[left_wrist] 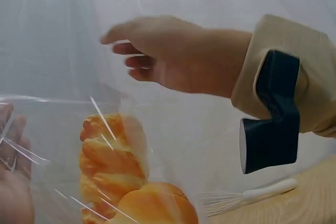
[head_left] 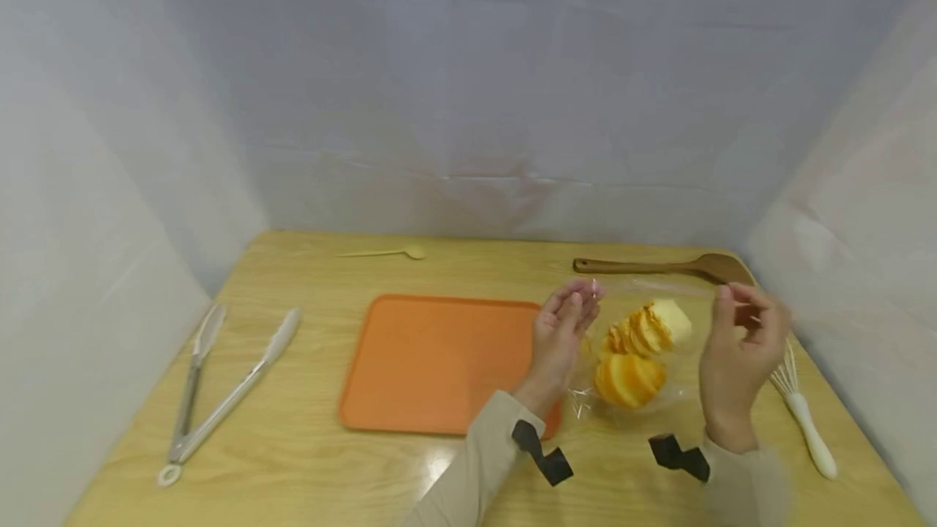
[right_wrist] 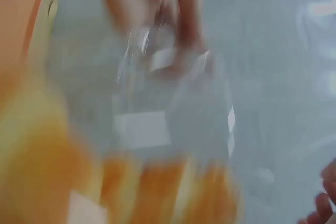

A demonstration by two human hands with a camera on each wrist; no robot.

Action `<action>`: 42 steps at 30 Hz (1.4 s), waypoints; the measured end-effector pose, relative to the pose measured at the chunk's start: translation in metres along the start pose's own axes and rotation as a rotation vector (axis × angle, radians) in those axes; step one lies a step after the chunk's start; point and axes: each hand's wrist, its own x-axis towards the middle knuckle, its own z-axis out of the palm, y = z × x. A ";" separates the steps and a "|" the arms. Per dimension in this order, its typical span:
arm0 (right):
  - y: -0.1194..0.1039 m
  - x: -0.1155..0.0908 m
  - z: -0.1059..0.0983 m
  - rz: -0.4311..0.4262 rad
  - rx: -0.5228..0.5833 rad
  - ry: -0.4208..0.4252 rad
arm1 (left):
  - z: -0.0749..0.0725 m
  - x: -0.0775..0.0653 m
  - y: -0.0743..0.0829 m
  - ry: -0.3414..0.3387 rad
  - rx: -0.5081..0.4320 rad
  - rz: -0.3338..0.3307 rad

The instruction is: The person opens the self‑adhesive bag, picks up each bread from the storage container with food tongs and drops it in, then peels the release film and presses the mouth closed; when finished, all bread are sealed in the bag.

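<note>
My left hand (head_left: 560, 340) pinches the edge of a clear plastic bag (head_left: 691, 372), held up right of the orange tray. Inside show a ridged golden-brown bread (head_left: 637, 332), a rounder striped bun (head_left: 629, 381) and a pale yellow piece (head_left: 672, 320). Through the plastic, the left wrist view shows the ridged bread (left_wrist: 113, 156) and the bun (left_wrist: 157, 205). My right hand (head_left: 743, 356) is raised at the bag's right side, fingers loosely bent. From the left wrist, that right hand (left_wrist: 168, 53) appears apart from the bag, holding nothing visible. Blur softens the right wrist view.
An orange tray (head_left: 439, 364) lies mid-table, partly behind the left arm. Open tongs (head_left: 220, 413) are at left, a small pale spoon (head_left: 413, 252) at the back. A wooden turner (head_left: 637, 267) lies behind the bag, and a white-handled whisk (head_left: 808, 433) at the right edge.
</note>
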 end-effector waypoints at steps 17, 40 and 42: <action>-0.007 -0.042 0.053 -0.219 -0.171 -0.457 | 0.001 -0.006 0.002 -0.102 -0.018 0.064; -0.008 -0.039 0.055 -0.170 -0.088 -0.487 | -0.008 -0.009 0.015 -0.183 0.363 0.080; -0.010 -0.038 0.054 -0.037 -0.059 -0.511 | -0.008 -0.009 0.015 -0.189 0.379 0.076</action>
